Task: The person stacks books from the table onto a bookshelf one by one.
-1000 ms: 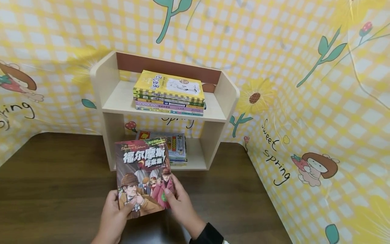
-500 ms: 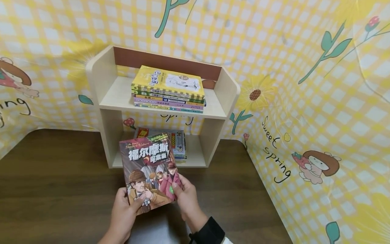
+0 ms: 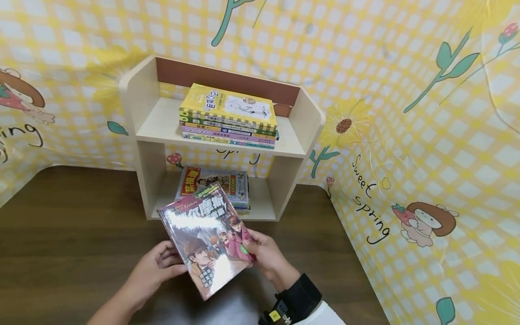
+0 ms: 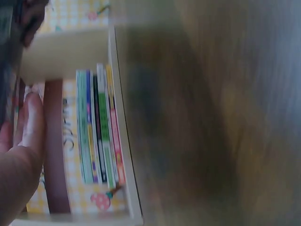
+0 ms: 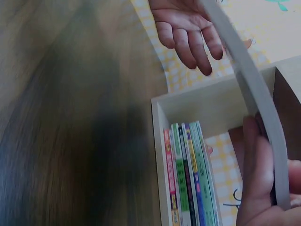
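Observation:
A comic-style paperback book (image 3: 221,239) with a glare across its cover is held in front of the bookshelf, tilted. My right hand (image 3: 268,257) grips its right edge, thumb on the cover and fingers behind, as the right wrist view also shows. At the book's lower left is my left hand (image 3: 152,271), fingers loosely bent and the thumb tip close to the book's edge; I cannot tell whether it touches. In the right wrist view the left hand (image 5: 186,33) has its fingers spread out, holding nothing. The left wrist view is blurred.
A small two-tier bookshelf (image 3: 148,124) stands against a yellow checked wall covering. A stack of books (image 3: 231,113) lies on its upper shelf, and another stack (image 3: 241,183) on the lower one, partly hidden by the held book. Below is a dark wooden surface (image 3: 73,243).
My left hand has let go of the book's left edge and moved left. The right hand still holds the book, which has turned counterclockwise. More of the lower stack shows.

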Tool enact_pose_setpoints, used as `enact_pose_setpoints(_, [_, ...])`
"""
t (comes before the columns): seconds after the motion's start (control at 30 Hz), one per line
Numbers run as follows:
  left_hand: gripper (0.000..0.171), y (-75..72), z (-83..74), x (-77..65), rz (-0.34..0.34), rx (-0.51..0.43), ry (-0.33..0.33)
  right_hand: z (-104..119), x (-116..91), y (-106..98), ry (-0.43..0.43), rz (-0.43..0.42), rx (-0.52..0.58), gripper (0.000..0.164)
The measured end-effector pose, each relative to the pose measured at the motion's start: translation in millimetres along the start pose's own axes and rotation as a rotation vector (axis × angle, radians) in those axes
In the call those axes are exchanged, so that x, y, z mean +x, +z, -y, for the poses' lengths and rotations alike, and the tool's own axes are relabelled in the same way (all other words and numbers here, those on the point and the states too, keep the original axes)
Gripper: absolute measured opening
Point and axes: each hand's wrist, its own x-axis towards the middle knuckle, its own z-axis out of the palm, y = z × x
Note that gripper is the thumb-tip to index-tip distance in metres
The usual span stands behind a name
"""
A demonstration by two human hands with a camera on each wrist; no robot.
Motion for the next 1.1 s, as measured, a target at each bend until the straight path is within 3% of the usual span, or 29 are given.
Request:
enact_pose_setpoints(0.13, [0.059, -15.2, -4.3, 5.4, -0.046, 0.148, 0.001, 2, -3, -13, 0.032, 0.085, -0.027, 0.042])
enact_pose_setpoints(0.3, [0.094, -25.0, -9.2, 8.4, -0.015, 0.114, 0.036, 6, -6, -28, 0.044, 0.183, -0.061, 0.044])
enact_pose_setpoints(0.43, [0.113, -27.5, -12.5, 9.0, 0.051, 0.114, 0.106, 14, -6, -39, 0.076, 0.233, -0.108, 0.045])
enact_pose_setpoints(0.67, [0.127, -23.2, -22.8, 3.6, 0.105, 0.484, 0.224, 29, -2, -52, 0.139, 0.346, -0.174, 0.042])
enact_pose_setpoints(0.87, [0.129, -18.6, -26.7, -0.7, 0.196, 0.442, 0.247, 37, 2, -55, 0.136, 0.424, -0.183, 0.044])
enact_pose_setpoints(0.97, [0.128, -17.2, -28.7, -2.9, 0.174, 0.443, 0.232, 38, 5, -55, 0.121, 0.43, -0.151, 0.045])
enact_pose_setpoints(1.1, [0.128, -15.3, -31.0, -6.4, 0.125, 0.434, 0.226, 35, 9, -51, 0.107, 0.364, -0.109, 0.041])
